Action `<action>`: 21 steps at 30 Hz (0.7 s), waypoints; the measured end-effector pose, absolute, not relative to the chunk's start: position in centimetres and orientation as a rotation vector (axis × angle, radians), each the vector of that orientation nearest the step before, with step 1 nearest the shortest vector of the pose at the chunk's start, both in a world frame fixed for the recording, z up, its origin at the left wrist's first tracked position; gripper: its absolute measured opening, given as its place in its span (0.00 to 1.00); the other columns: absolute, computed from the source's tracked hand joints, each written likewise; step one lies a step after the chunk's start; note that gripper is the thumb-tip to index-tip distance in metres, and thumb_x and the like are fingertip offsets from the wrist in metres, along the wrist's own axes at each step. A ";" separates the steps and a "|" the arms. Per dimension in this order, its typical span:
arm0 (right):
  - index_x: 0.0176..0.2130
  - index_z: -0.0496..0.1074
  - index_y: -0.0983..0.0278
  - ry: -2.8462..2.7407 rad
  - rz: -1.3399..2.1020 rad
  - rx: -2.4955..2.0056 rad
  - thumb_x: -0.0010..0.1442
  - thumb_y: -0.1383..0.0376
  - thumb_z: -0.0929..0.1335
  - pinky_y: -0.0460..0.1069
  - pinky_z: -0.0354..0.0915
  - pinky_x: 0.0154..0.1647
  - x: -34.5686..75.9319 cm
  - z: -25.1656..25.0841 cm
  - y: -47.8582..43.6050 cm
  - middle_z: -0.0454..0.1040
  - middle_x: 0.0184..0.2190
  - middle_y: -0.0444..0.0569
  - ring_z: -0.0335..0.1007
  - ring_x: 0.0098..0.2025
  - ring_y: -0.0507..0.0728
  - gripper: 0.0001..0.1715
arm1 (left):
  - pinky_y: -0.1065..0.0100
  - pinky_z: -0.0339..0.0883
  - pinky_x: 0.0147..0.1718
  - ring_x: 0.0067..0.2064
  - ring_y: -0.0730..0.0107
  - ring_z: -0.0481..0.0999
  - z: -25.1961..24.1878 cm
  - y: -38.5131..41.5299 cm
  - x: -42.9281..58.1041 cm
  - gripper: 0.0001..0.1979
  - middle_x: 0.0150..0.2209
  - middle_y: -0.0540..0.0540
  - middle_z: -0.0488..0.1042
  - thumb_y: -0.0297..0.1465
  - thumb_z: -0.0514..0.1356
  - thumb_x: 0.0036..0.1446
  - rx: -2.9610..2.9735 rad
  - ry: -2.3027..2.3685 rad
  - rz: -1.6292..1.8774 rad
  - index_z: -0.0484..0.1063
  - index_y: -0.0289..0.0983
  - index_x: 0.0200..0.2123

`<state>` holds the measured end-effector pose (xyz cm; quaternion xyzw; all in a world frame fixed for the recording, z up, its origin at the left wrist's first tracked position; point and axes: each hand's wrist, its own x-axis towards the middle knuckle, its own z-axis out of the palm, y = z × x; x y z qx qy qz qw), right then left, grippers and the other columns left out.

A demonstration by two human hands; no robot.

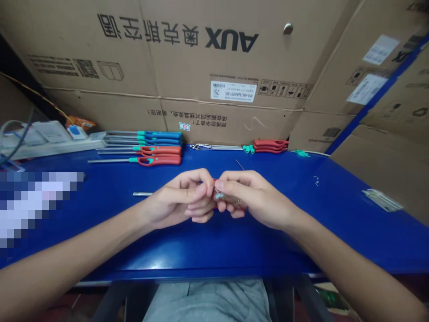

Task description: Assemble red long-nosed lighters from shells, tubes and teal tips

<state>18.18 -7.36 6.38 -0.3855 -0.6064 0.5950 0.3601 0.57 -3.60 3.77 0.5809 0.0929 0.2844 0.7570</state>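
Head view, from beside the worker. Right hand (pixel 254 192): fingers pinched on a small pale part (pixel 219 196), which sits just beside the left fingertips, to their right. Left hand (pixel 182 197): fingers curled, thumb close to index; can't tell whether they grip anything. Slivers of a red piece (pixel 215 207) show between the hands; its long axis is covered. Right hand is nearer the part, having hold of it. Both hands sit above a glossy blue bench (pixel 214 250). Near left wrist, a metal tube (pixel 141 194) lies crosswise. Farther back: long-nosed lighters (pixel 167 159), noses left; red shells (pixel 271 145) stacked rightward. Cardboard wall (pixel 181 71) behind; power strip (pixel 90 141) far left.
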 end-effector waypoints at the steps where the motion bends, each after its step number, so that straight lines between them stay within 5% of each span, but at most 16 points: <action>1: 0.27 0.67 0.65 -1.533 1.592 -1.026 0.54 0.54 0.69 0.41 0.53 0.18 18.1 6.4 -7.4 0.70 0.21 0.44 0.59 0.21 0.47 0.17 | 0.73 0.51 0.16 0.16 0.81 0.49 3.8 -3.5 0.5 0.14 0.15 0.58 0.51 0.39 0.63 0.54 1.276 0.205 0.616 0.62 0.39 0.28; 9: 0.24 0.70 0.68 -1.353 1.862 -1.018 0.60 0.57 0.63 0.42 0.46 0.17 17.7 6.5 -7.6 0.59 0.18 0.42 0.50 0.19 0.46 0.21 | 0.72 0.54 0.18 0.18 0.80 0.54 4.0 -3.1 0.5 0.15 0.17 0.55 0.62 0.42 0.62 0.56 1.488 0.251 0.688 0.61 0.39 0.29; 15: 0.27 0.69 0.68 -1.164 2.053 -0.981 0.61 0.63 0.62 0.42 0.49 0.18 17.7 6.4 -7.4 0.64 0.26 0.46 0.55 0.24 0.48 0.15 | 0.68 0.62 0.22 0.23 0.70 0.70 3.6 -2.9 0.2 0.13 0.18 0.52 0.64 0.40 0.62 0.55 1.539 0.347 0.739 0.66 0.37 0.29; 21: 0.29 0.69 0.68 -1.105 2.133 -0.966 0.60 0.64 0.61 0.42 0.49 0.18 17.8 6.4 -7.4 0.64 0.28 0.46 0.55 0.25 0.47 0.13 | 0.72 0.62 0.23 0.23 0.75 0.67 3.9 -2.8 0.2 0.12 0.18 0.53 0.62 0.36 0.64 0.54 1.429 0.329 0.707 0.68 0.34 0.25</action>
